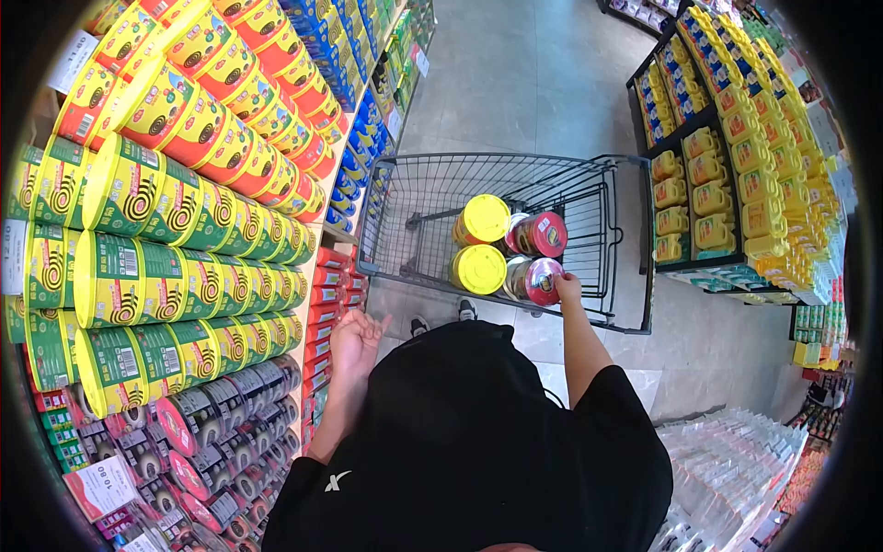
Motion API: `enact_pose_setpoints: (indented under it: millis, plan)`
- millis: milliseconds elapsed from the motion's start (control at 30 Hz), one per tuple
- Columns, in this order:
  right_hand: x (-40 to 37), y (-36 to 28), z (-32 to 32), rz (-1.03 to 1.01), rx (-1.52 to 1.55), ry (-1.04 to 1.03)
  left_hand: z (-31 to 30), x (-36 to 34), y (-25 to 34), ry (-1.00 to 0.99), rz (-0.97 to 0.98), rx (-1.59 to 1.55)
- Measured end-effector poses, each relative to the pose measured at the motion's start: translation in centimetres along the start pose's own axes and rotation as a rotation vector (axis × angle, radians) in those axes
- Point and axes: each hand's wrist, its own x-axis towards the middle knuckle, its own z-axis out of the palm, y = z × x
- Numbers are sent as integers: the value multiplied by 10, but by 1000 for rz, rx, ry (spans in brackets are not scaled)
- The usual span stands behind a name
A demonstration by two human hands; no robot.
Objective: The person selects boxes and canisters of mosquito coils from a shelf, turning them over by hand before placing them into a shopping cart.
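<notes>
Shop aisle with a grey floor (515, 74): green-and-yellow tubs (207, 198) are stacked to your left, and yellow jugs (710, 175) fill racks to your right. Across your front stands a wire shopping cart (441, 155). Four tubs sit grouped by its near edge, well away from its far left corner. Two have yellow lids, the far yellow-lidded tub (486, 219) and the near yellow-lidded tub (481, 269). To their right are the far pink-lidded tub (541, 235) and the near pink-lidded tub (543, 280).

Your right hand (569, 290) is on that last one, fingers narrowed on the right edge of its lid; how firmly they grip, you cannot tell. Your left hand (349, 348) is raised beside the shelf goods, fingers loosely bent, one extended, holding nothing visible.

Judging by looks, the tub is smooth, fairly stiff plastic, probably light, and its glossy lid may slip. Its rounded side, just below the rim, seems a surer hold than the lid alone.
</notes>
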Motion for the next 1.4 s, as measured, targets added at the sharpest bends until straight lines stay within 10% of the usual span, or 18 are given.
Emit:
enact_pose_setpoints:
  millis: [1400]
  plan:
    - [7, 10, -2, -45, 18, -19, -23, -1, -6, -185, 56, -122]
